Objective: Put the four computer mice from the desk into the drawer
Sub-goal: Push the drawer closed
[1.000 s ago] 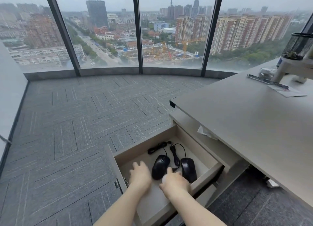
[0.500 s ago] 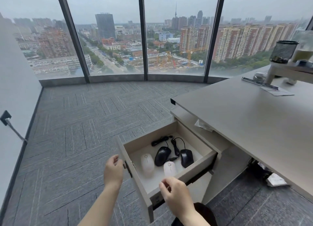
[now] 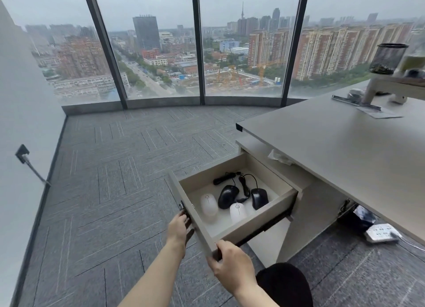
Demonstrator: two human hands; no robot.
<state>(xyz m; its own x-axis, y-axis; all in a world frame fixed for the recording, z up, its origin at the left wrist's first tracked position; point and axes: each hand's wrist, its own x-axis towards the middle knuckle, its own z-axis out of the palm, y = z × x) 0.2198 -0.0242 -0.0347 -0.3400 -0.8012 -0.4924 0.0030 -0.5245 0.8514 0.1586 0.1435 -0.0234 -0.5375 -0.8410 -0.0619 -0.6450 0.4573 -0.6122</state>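
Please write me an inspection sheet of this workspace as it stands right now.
Surface: desk top bare near the drawer.
Job's things: open drawer holds all four mice: left white mouse, right white mouse, larger black mouse, smaller black mouse.
Clutter: mesh cup on a stand at the desk's far end; crumpled tissue on the cabinet under the desk top.
Grippers: left hand on the drawer front's left edge; right hand grips its lower corner.
Cables: black mouse cords coiled in the drawer; power strip on the floor.
Surroundings: grey carpet, tall windows.
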